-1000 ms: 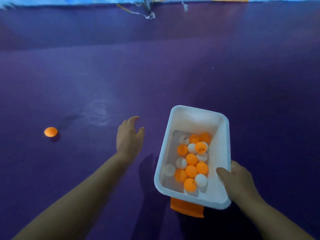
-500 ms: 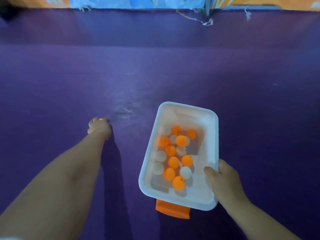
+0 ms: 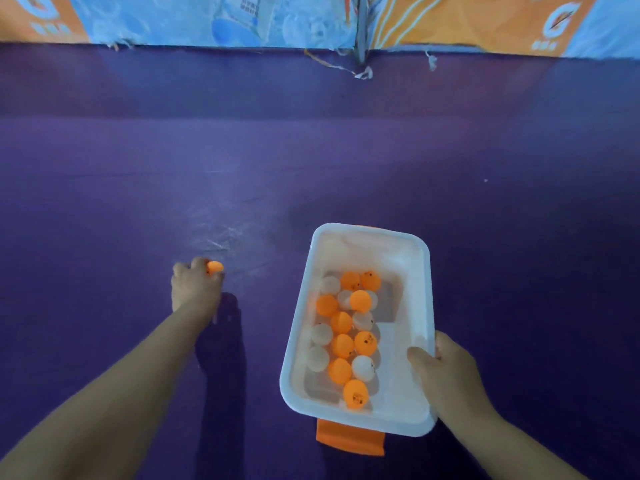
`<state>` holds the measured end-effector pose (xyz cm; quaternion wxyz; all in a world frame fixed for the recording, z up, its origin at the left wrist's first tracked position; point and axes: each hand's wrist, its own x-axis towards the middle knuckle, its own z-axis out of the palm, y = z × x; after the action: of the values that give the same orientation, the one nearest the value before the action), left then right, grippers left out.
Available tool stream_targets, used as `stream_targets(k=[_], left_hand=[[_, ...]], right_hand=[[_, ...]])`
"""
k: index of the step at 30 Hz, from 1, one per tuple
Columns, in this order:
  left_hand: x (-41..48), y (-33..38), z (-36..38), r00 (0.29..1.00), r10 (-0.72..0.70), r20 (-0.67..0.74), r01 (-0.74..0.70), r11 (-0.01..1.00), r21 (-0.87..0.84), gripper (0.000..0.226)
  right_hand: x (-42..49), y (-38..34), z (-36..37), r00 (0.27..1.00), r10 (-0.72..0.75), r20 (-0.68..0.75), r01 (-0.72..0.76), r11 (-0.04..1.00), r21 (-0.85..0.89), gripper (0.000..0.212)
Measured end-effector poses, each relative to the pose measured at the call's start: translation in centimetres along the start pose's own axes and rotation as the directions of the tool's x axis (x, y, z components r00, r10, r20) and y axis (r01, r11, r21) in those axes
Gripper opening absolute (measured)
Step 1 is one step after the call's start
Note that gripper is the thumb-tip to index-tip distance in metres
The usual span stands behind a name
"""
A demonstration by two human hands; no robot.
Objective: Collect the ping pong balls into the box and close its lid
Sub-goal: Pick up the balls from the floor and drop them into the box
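Two hands over purple floor (image 3: pixel 346 161), printed banner (image 3: pixel 242 19) behind

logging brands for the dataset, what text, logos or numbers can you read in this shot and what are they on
"G": large logo letter on the orange banner panel along the far edge, at right; a partial one at far left.
Small white marks under each logo: too blurred to read.
Small print on the blue banner panel: too blurred to read.
Dark stamps on the ping pong balls in the white box: too small to read.
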<state>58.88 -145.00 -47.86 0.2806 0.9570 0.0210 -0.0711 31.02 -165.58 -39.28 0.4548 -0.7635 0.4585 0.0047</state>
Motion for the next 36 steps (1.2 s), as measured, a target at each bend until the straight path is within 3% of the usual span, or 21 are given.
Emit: stream_targets(k=[3,6,9,11,14,16,18,20,22,32,36], left_hand=[[-5.1,5.5,0.2,0.959,0.277,-0.061,-0.281,0.899,-0.335,0.021],[-11.4,10.3,-0.4,0.896,0.442,-0.041,-0.389,0.738,-0.551,0.024],[-16.5,13.2,-0.2,0.735,0.674,0.077,-0.56,0.667,-0.492,0.043],[-19.2,14.1,0.8,0.637,0.744,0.202,-0.639,0.657,-0.401,0.068],[-22.9,14.8,2.1,0.638,0.693,0.336,-0.622,0.721,-0.307,0.089],[-25.5,15.2,2.9,0.653,0.594,0.47,-0.497,0.804,-0.325,0.089],[-28.3,15.7,3.9,0.62,0.508,0.598,-0.354,0.861,-0.365,0.075],[-31.4,16.2,4.9,0.575,0.507,0.642,-0.373,0.861,-0.346,0.036],[-34.5,16.9,5.9,0.529,0.497,0.688,-0.418,0.858,-0.298,0.021],[-53.6,20.5,10.4,0.138,0.52,0.843,-0.588,0.728,-0.353,0.011],[-60.7,20.6,11.4,-0.057,0.474,0.879,-0.608,0.681,-0.407,0.013]], right_hand=[[-0.4,1.0,-1.2,0.999,0.028,-0.035,-0.027,0.999,0.021,0.009],[-1.2,2.2,-2.8,0.997,0.043,-0.066,-0.04,0.998,0.046,0.011],[-2.8,3.5,-4.9,0.994,0.071,-0.084,-0.063,0.994,0.092,0.013],[-4.1,4.9,-6.5,0.988,0.111,-0.104,-0.099,0.989,0.112,0.013],[-6.3,7.1,-9.0,0.976,0.161,-0.147,-0.134,0.975,0.177,0.014],[-7.9,8.8,-10.7,0.966,0.178,-0.188,-0.135,0.966,0.221,0.017],[-9.6,11.0,-12.1,0.952,0.204,-0.228,-0.144,0.957,0.252,0.017],[-11.5,13.6,-13.4,0.933,0.239,-0.27,-0.161,0.946,0.282,0.015],[-13.7,16.4,-14.7,0.899,0.301,-0.319,-0.195,0.926,0.324,0.014],[-27.7,29.8,-20.1,0.629,0.604,-0.489,-0.302,0.77,0.562,0.014],[-33.4,34.6,-21.5,0.522,0.698,-0.49,-0.344,0.698,0.628,0.009]])
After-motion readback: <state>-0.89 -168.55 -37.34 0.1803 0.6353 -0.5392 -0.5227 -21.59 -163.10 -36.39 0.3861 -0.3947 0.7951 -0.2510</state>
